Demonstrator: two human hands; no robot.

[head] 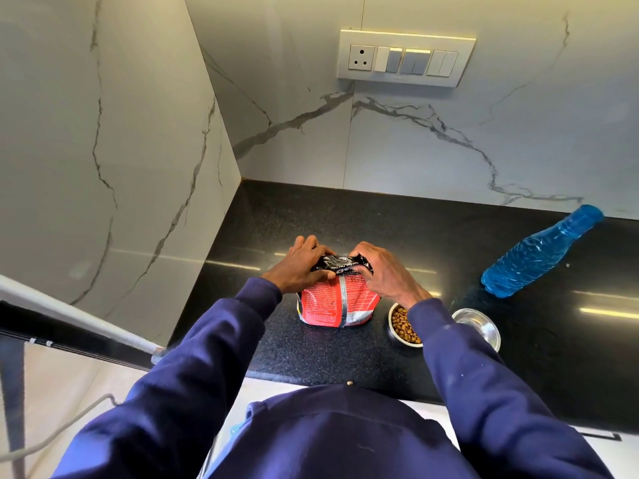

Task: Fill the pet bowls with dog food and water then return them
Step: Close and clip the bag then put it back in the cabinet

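Left hand (301, 267): fingers curled over the folded top of the bag (332, 302), gripping its left end. The bag, red with a black top, stands upright on the black counter (311, 219). Right hand (383, 274): pinches the right end of the same fold. Just right of the bag, under the right sleeve, bowl 1 (397, 335) holds kibble (403, 326). Bowl 2 (480, 328), steel, sits just beside it; whether it holds water cannot be told. The blue bottle (539, 254) stands farther right, near the wall.
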